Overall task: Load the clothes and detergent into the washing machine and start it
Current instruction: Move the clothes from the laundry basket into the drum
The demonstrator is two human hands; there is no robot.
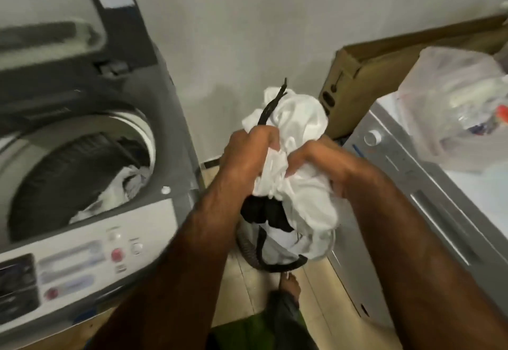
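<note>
A bundle of white clothes (299, 118) with a black garment (264, 212) and a black strap hangs in mid-air right of the washing machine. My left hand (247, 151) and my right hand (327, 162) both grip this bundle from either side. The top-loading washing machine (154, 228) stands at the left with its lid (68, 19) raised. White and dark clothes (121, 184) lie inside its drum. A laundry basket (253, 256) sits on the floor below the bundle, mostly hidden by it. The detergent is not clearly seen.
A second grey appliance (406, 184) stands at the right with a clear plastic bag (461, 107) on top. A cardboard box (384, 69) leans by the wall behind it. My foot (290, 286) is on the tan floor between the machines.
</note>
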